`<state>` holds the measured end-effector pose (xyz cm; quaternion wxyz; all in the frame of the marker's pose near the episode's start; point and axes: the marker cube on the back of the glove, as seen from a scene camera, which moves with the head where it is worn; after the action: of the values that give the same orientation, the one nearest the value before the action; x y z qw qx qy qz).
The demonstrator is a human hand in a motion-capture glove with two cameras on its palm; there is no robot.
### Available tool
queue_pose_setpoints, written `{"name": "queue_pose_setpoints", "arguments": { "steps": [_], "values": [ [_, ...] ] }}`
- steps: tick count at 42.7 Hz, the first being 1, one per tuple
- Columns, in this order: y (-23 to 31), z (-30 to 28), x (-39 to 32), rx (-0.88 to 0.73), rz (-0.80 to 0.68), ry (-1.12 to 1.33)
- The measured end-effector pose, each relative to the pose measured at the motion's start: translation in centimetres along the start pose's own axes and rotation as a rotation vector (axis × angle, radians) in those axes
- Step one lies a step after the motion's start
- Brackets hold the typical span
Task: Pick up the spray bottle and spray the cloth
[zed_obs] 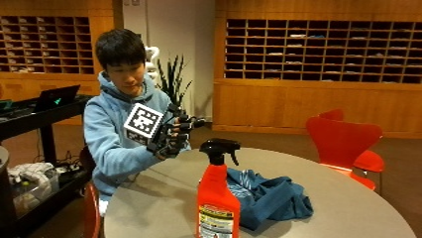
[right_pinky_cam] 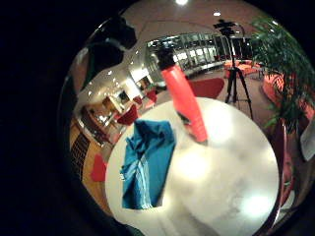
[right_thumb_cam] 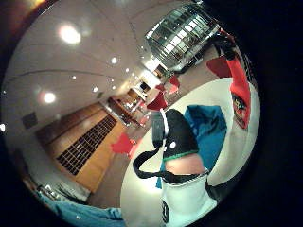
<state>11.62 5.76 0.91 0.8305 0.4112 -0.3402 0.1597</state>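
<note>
A person in a light blue hoodie sits at a round grey table (zed_obs: 165, 198) with the gloved right hand (zed_obs: 173, 135) raised above the table's edge near the chest, well apart from the task's things. Its fingers (zed_obs: 186, 123) are loosely spread and slightly bent, and it holds nothing. The red spray bottle (zed_obs: 217, 198) with a black trigger head stands upright on the table on the side away from the person, untouched. Just beside it, and partly behind it from the outside camera, lies the crumpled blue cloth (zed_obs: 270, 197), flat on the tabletop. The little finger side palm view shows the bottle (right_pinky_cam: 184, 101) standing beside the cloth (right_pinky_cam: 146, 164) on the pale tabletop, with neither close to the palm. In the thumb side palm view a gloved fingertip (right_thumb_cam: 173, 135) sits in front of the cloth (right_thumb_cam: 210, 125), with the bottle (right_thumb_cam: 239, 92) beyond. A red chair (zed_obs: 342, 141) stands at the table's far side, and the other hand is out of sight
</note>
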Motion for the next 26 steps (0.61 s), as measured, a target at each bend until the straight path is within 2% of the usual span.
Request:
{"name": "queue_pose_setpoints", "arguments": {
  "steps": [13,26],
  "values": [
    [-1.8,0.8,6.4,0.111,0.204,-0.102],
    [-3.5,3.7,10.3,0.092,0.331,-0.182]
  ]
}}
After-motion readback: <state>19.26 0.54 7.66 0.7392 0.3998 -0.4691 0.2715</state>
